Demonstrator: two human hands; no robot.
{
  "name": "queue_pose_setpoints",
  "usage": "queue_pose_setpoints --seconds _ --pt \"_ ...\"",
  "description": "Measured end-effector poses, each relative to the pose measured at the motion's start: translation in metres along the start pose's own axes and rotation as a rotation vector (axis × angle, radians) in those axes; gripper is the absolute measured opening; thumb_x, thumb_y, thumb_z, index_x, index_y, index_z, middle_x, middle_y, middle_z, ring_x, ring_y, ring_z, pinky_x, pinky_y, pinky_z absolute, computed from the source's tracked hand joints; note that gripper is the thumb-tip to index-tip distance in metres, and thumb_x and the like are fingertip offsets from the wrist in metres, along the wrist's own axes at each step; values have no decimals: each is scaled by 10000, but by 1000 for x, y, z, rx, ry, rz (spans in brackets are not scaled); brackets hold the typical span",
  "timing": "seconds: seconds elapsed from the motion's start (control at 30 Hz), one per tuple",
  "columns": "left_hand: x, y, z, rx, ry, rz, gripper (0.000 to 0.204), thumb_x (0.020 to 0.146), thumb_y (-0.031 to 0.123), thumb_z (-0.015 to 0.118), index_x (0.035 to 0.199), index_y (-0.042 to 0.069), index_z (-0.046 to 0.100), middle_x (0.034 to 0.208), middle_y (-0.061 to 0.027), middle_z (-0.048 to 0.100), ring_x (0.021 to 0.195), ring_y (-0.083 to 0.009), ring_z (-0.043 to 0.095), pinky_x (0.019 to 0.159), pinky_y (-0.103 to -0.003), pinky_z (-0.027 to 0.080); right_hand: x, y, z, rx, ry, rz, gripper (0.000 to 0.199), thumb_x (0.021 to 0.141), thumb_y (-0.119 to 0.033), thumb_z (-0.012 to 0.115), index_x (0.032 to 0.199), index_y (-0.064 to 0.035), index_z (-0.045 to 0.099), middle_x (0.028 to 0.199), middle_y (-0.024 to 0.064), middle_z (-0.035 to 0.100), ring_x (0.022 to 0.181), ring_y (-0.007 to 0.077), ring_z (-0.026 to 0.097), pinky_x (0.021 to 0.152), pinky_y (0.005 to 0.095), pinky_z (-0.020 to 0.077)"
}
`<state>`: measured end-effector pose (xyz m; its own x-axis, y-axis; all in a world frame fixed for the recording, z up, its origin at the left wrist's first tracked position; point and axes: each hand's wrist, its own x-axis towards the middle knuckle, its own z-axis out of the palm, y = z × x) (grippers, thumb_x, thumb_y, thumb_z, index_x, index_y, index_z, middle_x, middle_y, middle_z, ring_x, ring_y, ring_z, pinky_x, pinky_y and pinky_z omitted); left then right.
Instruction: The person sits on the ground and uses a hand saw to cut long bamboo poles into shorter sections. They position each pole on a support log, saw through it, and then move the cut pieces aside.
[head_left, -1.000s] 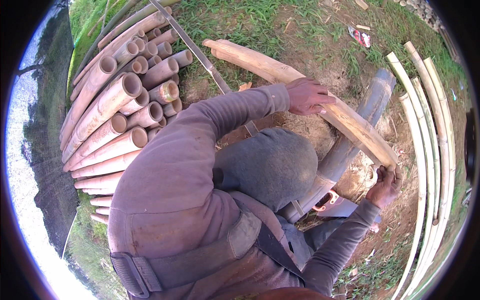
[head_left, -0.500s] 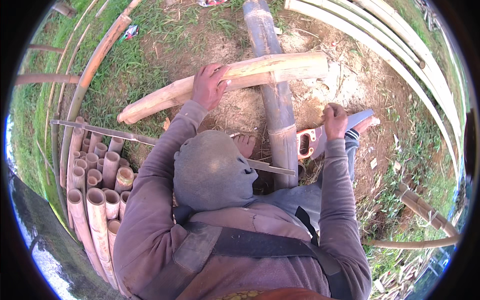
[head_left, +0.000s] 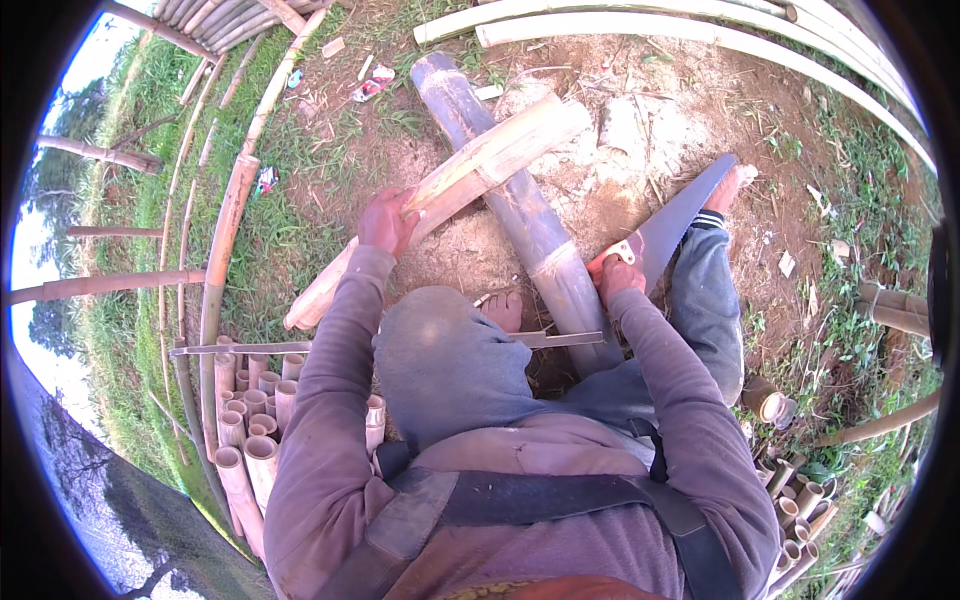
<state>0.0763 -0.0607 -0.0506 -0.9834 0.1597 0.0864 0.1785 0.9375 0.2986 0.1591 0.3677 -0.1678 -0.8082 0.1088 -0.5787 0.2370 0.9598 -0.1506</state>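
My left hand [head_left: 388, 222] is wrapped over the near part of a pale bamboo length [head_left: 485, 165], which has a seam or split running along it. That length lies slantwise across a thick grey-green bamboo pole [head_left: 535, 225] on the ground. My right hand [head_left: 622, 280] is closed around the orange and white handle of a handsaw [head_left: 655, 245]. Its wide grey blade points up and to the right, beside my foot [head_left: 738, 185], apart from the bamboo. A thin flat grey strip [head_left: 565, 340] passes by my bent knee.
Upright cut bamboo tubes [head_left: 262, 450] are bundled at the left, with more tubes [head_left: 800, 510] at the lower right. Long pale poles [head_left: 600, 30] curve along the far side. A bamboo railing [head_left: 225, 220] stands at left. Sawdust [head_left: 625, 125] covers the soil beyond the pole.
My right hand has closed around the saw's handle, and the blade now angles more upward. The pale bamboo length slants more steeply, left hand still on it. The whole view has shifted.
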Motion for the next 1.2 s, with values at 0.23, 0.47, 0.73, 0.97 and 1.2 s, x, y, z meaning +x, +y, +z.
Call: queue_pose_setpoints --seconds 0.23,0.47,0.73,0.97,1.2 --pt "5 14 -15 59 -87 -81 460 866 241 817 1309 132 757 1273 -156 727 1163 -381 682 1027 -457 537 -52 7 -35 429 260 -14 298 918 -251 717 1099 -35 620 1103 177 742 1072 346 727 951 491 553" --pt "4 2 -2 165 -67 -65 466 890 310 811 1324 153 748 1276 -143 728 1167 -383 680 1039 -480 535 -151 10 -107 1274 485 -365 229 905 -56 742 1067 -1 590 826 74 625 723 164 648 663 327 528" --pt "4 24 -16 151 -134 -176 453 915 310 761 1349 183 737 1301 -167 717 1194 -401 667 1044 -482 529 -154 0 -122 885 919 -598 311 957 -90 791 1190 49 640 1022 178 722 882 267 730 794 371 571" --pt "0 29 -13 185 -81 -169 427 919 287 794 1335 202 744 1246 -76 714 1154 -347 683 992 -493 567 -158 4 -116 753 958 -632 296 934 -60 792 1167 61 655 1054 207 729 898 319 749 809 393 577" --pt "0 18 -8 118 -99 -168 422 928 281 782 1338 190 741 1245 -76 710 1169 -348 676 1019 -481 556 -158 -1 -120 681 965 -660 301 918 -39 796 1164 70 662 1022 190 735 885 285 754 808 375 584"
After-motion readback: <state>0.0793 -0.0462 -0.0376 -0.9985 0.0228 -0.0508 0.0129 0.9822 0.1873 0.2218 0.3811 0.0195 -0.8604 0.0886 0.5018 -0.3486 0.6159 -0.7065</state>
